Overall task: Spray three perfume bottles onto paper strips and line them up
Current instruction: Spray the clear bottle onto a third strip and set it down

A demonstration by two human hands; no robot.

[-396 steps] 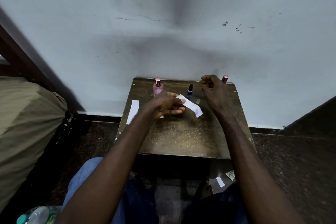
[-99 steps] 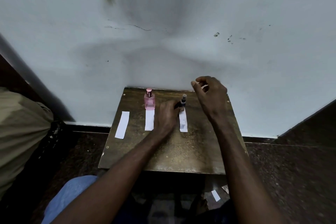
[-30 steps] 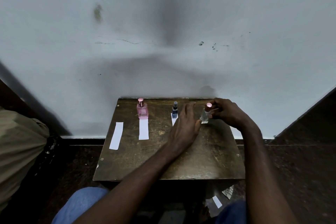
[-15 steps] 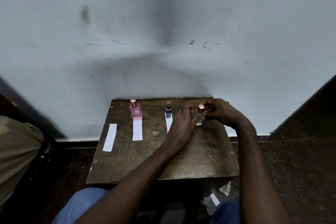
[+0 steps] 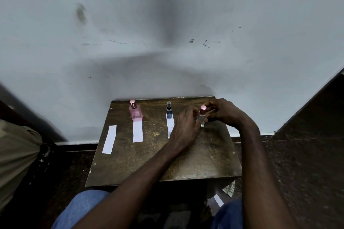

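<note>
Right hand (image 5: 223, 114): grips clear bottle (image 5: 202, 117) near its cap.
Left hand (image 5: 186, 126): fingers on that bottle; grip unclear.
Table (image 5: 158, 163): bare wood nearer than both hands; back edge just beyond.
Labels: unreadable.

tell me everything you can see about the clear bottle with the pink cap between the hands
The clear bottle is small, glassy-looking and see-through, topped by a rounded metallic pink cap. It stands about upright at the back right of the wooden table, to the right of the blue bottle. The left hand holds its body from the left. The right hand curls its fingers close by the neck, contact unclear.
</note>
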